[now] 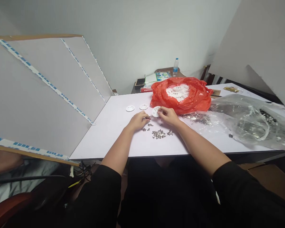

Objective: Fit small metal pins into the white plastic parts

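Observation:
Between thumb and fingers, my right hand (168, 116) grips a round white plastic disc (155, 111), tilted up off the table. Just left of it, my left hand (139, 120) is closed in a pinch, with a small dark piece at its fingertips, too small to name. Two more white discs, a left one (130, 108) and a nearer one (143, 107), lie flat beyond my hands. Below my hands is a pile of small metal pieces (159, 134), with smaller clusters (170, 132) beside it.
A red plastic bag (156, 95) full of white discs stands behind my right hand. Clear plastic bags (249, 120) with small metal parts cover the table's right side. A grey partition (45, 95) borders the left. A water bottle (175, 67) stands at the back.

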### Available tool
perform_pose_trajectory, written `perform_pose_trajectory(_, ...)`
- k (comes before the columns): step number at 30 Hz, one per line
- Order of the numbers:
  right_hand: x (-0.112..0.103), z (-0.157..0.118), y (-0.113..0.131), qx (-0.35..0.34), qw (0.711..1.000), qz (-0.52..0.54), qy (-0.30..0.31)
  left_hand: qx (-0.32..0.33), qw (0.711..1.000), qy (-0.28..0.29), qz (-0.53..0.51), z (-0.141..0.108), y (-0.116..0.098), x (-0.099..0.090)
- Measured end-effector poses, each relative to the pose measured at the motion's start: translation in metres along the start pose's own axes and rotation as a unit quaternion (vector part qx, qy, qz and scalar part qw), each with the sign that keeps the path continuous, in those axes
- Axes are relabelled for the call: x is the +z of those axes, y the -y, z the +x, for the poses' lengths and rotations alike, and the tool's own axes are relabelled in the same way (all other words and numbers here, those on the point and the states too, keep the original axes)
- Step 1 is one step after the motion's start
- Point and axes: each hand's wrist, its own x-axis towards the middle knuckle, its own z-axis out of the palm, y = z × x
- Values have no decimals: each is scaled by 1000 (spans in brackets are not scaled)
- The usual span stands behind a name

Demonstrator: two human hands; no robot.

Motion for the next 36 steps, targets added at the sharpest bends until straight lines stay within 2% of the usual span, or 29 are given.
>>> perform_pose_trajectory(3, 2, 0, -2, 37, 999, 8, -1, -15, 998, 50, 18, 0, 4, 1)
perform_pose_trajectory(8, 1, 1, -6, 70, 997, 34, 6, -26, 998, 55, 19, 1, 5, 0)
perform_pose_trajectory(13, 2, 2, -8, 75, 997, 23, 0, 29, 992, 98, -77, 1, -8, 6)
perform_pose_trajectory(17, 2, 3, -7, 70, 997, 24, -24, 86, 980, 147, -104, 1, -22, 11)
perform_pose_trajectory(23, 2, 4, -7, 94, 995, 32, -29, 81, 967, 207, -127, -2, -29, 6)
perform_pose_trajectory(31, 4, 5, -12, 56, 996, 48, -44, 93, 969, 213, -84, -2, -35, 6)
perform_pose_trajectory(36, 5, 5, -12, 68, 996, 47, -34, 99, 972, 204, -65, -4, -36, 4)
